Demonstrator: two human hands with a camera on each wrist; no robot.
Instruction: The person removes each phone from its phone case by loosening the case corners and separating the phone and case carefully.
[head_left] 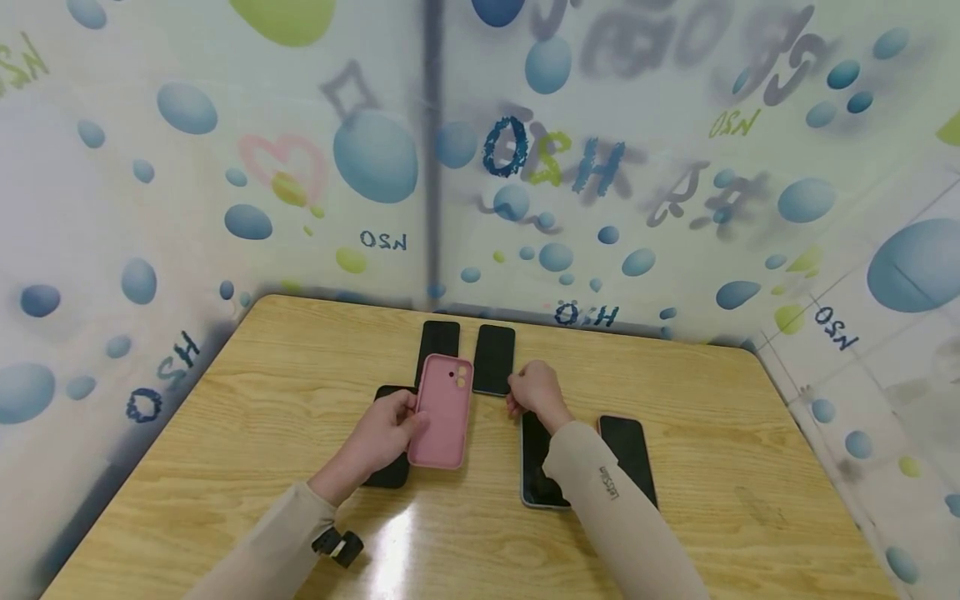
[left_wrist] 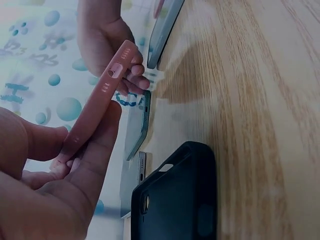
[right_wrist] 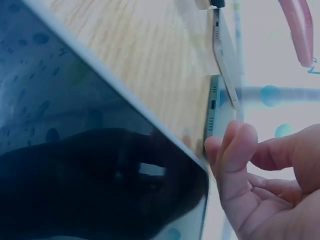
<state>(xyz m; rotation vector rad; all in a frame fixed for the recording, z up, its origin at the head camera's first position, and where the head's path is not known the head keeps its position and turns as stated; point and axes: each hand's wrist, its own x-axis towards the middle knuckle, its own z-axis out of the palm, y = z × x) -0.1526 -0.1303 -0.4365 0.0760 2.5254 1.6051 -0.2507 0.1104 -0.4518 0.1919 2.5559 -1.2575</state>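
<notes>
My left hand holds a pink phone case by its left edge, thumb on one face and fingers on the other. The case is tilted up above the table, camera cutouts at its top. In the left wrist view its edge shows a port cutout. My right hand has its fingers loosely bent, nothing between them, close to the lower right corner of a dark-screened phone. A black phone case lies beneath my left hand, partly hidden by it.
Another dark-screened phone lies at the back, partly covered by the pink case. A tablet lies under my right forearm, and a phone lies to its right. The wooden table meets a printed wall at the back.
</notes>
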